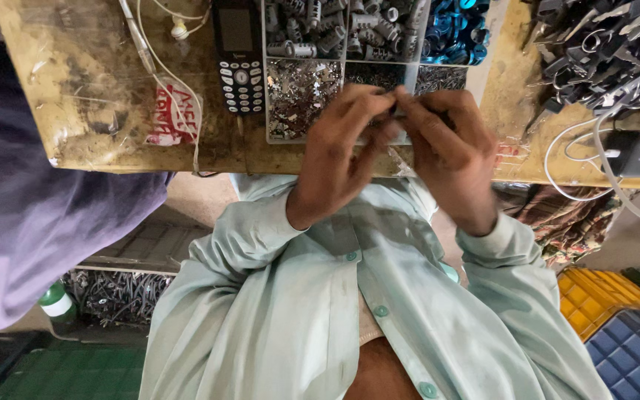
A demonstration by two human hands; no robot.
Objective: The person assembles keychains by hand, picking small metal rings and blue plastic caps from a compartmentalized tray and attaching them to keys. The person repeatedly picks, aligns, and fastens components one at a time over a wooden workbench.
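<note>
I saw both hands raised over the tray [270, 111], the left hand [338, 148] and right hand [446, 152] meeting fingertip to fingertip, curled tight around one small part [396, 111] pinched between them. I counted one phone [238, 55] on the bench [98, 96] and six tray compartments in view. The hands hid most of the part, so I could not tell its kind.

There is one view only, from a camera on the person's head. It looks steeply down along the pale green shirt [290, 311], so close that the chest fills the lower frame. The wooden bench [105, 96] and its compartment tray [270, 89] lie at the top edge, the crates [624, 333] low at right.
</note>
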